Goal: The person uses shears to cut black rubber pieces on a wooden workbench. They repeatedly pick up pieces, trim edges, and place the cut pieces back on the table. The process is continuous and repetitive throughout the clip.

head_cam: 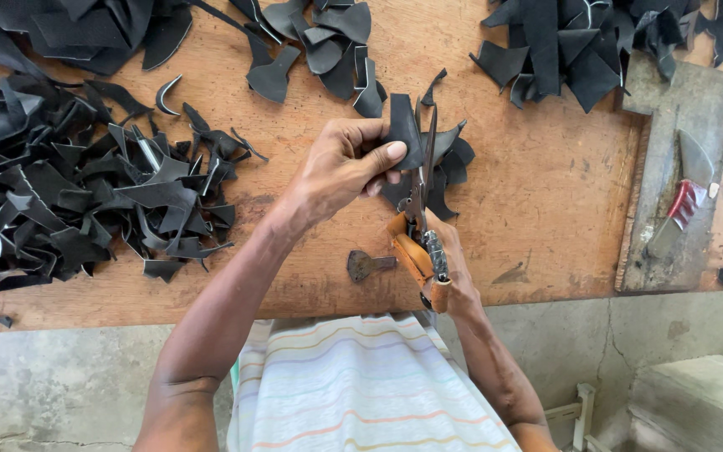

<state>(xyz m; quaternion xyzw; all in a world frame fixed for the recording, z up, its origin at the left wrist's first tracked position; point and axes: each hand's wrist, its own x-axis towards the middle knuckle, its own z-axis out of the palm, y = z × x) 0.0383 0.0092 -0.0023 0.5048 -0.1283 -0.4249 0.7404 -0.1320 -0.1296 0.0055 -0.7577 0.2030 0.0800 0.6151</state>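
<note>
My left hand [346, 164] pinches a black leather piece [404, 127] between thumb and fingers, above a wooden worktable [537, 201]. Large scissors [423, 219] with orange-wrapped handles are gripped in my right hand [455, 269], their blades pointing up and closing on the piece's right edge. More black cut pieces [449, 164] lie on the table just beneath the scissors. A small cut shape [366, 264] rests near the table's front edge, left of the scissor handles.
A big heap of black leather scraps [69, 184] covers the left of the table. Other piles lie at the back middle [320, 46] and back right [571, 46]. A grey stone slab [679, 176] with a knife [686, 191] sits at the right.
</note>
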